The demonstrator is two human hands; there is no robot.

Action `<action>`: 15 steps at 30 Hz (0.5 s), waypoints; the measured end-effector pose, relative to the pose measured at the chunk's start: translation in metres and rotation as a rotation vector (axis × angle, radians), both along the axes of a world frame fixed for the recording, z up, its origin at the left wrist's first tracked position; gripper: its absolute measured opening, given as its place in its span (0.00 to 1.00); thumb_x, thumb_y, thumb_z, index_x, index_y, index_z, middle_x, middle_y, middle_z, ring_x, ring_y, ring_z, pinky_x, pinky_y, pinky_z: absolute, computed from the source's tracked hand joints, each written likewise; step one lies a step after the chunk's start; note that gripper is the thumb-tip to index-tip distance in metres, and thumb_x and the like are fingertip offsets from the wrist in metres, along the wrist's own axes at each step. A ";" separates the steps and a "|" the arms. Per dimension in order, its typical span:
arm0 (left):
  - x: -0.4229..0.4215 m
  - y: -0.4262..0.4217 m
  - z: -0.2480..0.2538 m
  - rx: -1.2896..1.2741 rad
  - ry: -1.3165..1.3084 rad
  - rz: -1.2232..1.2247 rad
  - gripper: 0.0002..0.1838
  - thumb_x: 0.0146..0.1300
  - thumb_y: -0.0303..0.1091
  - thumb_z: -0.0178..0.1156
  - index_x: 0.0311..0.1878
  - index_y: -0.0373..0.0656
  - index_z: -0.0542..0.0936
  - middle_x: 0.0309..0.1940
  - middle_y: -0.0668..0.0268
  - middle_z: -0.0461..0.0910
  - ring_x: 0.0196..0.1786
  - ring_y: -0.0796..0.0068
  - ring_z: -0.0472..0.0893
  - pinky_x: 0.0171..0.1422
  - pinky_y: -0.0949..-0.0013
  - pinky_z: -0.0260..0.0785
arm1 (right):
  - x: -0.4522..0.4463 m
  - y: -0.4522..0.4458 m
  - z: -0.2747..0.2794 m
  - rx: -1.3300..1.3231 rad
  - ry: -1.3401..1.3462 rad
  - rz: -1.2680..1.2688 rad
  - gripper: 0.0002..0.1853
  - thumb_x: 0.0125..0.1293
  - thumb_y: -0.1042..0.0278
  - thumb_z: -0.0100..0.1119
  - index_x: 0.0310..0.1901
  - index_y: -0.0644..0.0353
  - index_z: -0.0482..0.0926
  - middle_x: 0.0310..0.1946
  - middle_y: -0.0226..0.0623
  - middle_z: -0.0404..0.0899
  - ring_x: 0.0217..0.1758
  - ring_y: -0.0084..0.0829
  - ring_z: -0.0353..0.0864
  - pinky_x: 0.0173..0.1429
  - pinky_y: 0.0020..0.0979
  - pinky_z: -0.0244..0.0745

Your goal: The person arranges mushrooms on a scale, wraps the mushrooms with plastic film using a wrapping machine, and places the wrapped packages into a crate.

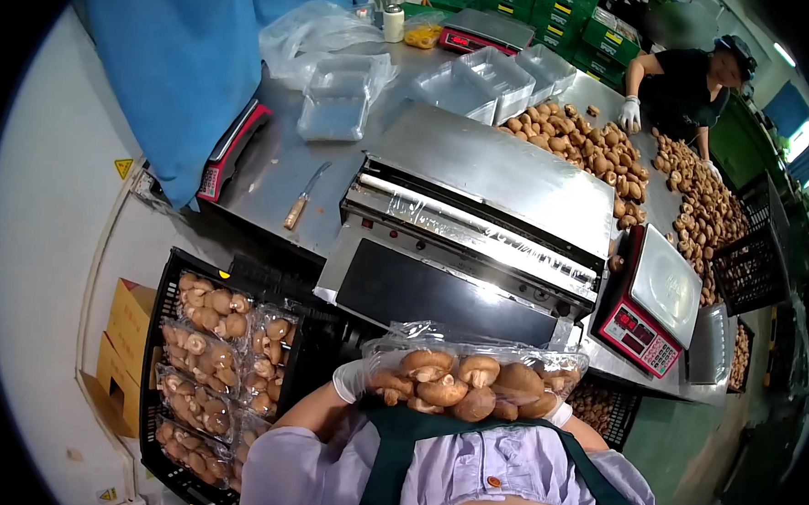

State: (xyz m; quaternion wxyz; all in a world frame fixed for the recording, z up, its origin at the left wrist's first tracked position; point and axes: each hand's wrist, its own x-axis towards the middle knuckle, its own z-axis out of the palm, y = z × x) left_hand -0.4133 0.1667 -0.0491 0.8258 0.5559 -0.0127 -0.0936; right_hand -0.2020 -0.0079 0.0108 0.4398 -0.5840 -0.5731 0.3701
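A clear plastic tray of shiitake mushrooms point(475, 384), with film over it, is held up against my chest between my two hands. My left hand point(352, 380), in a white glove, grips the tray's left end; its fingers are partly hidden behind the plastic. At the opposite end, my right hand point(562, 413) holds the tray, and only a small strip of its white glove shows. Just beyond the tray stands a film wrapping machine point(448, 296), with a dark flat plate in front and a film roll behind.
A black crate point(154, 404) of wrapped mushroom trays sits at lower left. On the metal table are a knife point(307, 195), red scales point(644, 315), empty clear trays point(468, 87) and heaped loose mushrooms point(584, 143). A co-worker point(697, 89) in white gloves reaches among the mushrooms.
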 end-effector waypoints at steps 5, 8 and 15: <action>0.016 -0.023 0.000 -0.036 -0.100 -0.030 0.22 0.64 0.29 0.54 0.62 0.42 0.68 0.51 0.63 0.76 0.47 0.76 0.78 0.46 0.76 0.74 | 0.019 0.015 0.032 0.088 0.683 -0.430 0.08 0.67 0.69 0.53 0.36 0.65 0.78 0.38 0.40 0.79 0.36 0.30 0.79 0.44 0.26 0.76; 0.030 -0.041 -0.005 -0.038 -0.178 0.030 0.20 0.66 0.31 0.52 0.62 0.42 0.69 0.50 0.63 0.77 0.47 0.77 0.78 0.44 0.77 0.74 | 0.047 0.012 0.027 0.422 1.443 0.133 0.16 0.66 0.52 0.53 0.34 0.58 0.78 0.37 0.41 0.79 0.41 0.38 0.79 0.47 0.44 0.72; 0.029 -0.038 0.025 -0.336 -0.026 0.246 0.17 0.64 0.31 0.56 0.56 0.42 0.73 0.46 0.64 0.77 0.44 0.78 0.78 0.46 0.76 0.73 | 0.015 0.004 -0.003 -0.121 0.352 -0.097 0.13 0.67 0.54 0.52 0.34 0.53 0.80 0.41 0.39 0.81 0.48 0.40 0.78 0.50 0.43 0.73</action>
